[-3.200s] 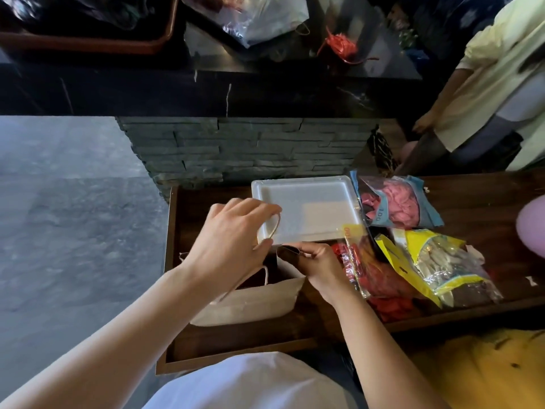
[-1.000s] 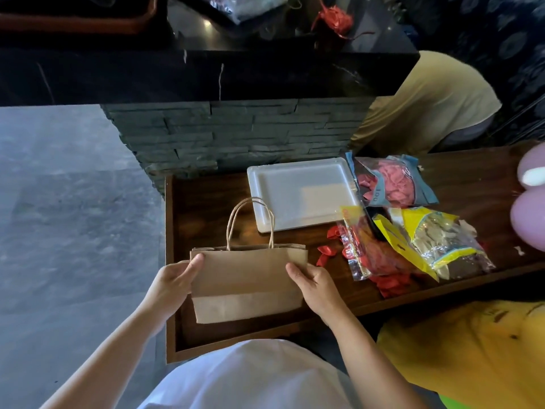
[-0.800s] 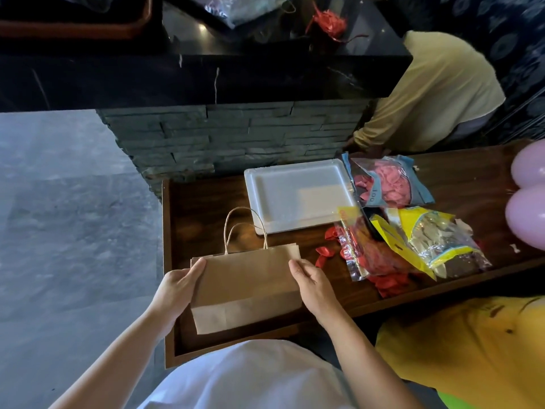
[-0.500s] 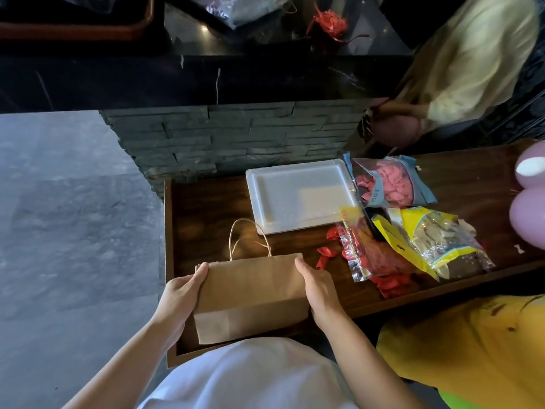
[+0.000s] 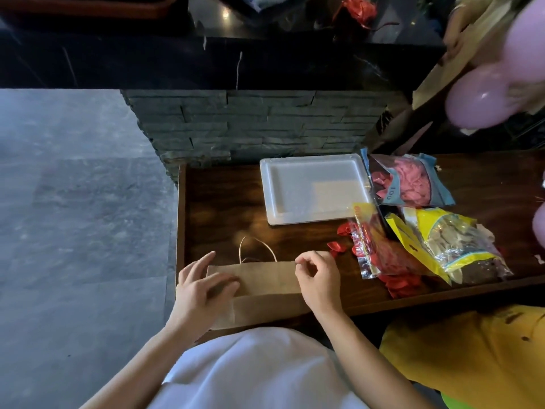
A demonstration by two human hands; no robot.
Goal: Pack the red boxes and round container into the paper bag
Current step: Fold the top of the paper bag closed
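Both hands rest on the flat brown paper bag (image 5: 265, 286) at lower centre, its long axis left-right: left hand (image 5: 200, 290) splayed flat, pressing; right hand (image 5: 318, 280) curled at its upper-right corner, pinch uncertain.

Wearer had a plain white top (image 5: 253, 370), no print or logo visible, fabric smooth. Both forearms bare up to the frame edge, no sleeves in view. Left hand (image 5: 197, 290) and right hand (image 5: 320, 280) bare: no gloves, rings, watch or bands. Fingers (image 5: 303, 262) had short nails.
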